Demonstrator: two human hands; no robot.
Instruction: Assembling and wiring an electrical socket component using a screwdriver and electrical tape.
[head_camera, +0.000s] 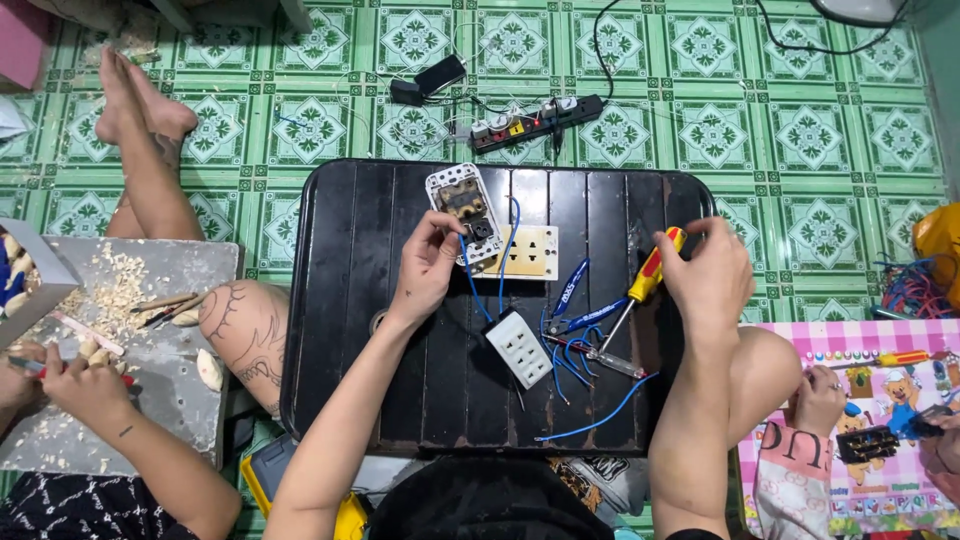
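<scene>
Green patterned floor tiles; black slatted tray as work surface. Left hand: pinched on a white socket module, held tilted at the tray's far edge, blue wires trailing toward the person. Right hand: closed on a screwdriver, yellow-and-red handle up, shaft slanting down and left. Socket lies up-left of the tip, nearer the left hand. Spare white outlet between, flat.
</scene>
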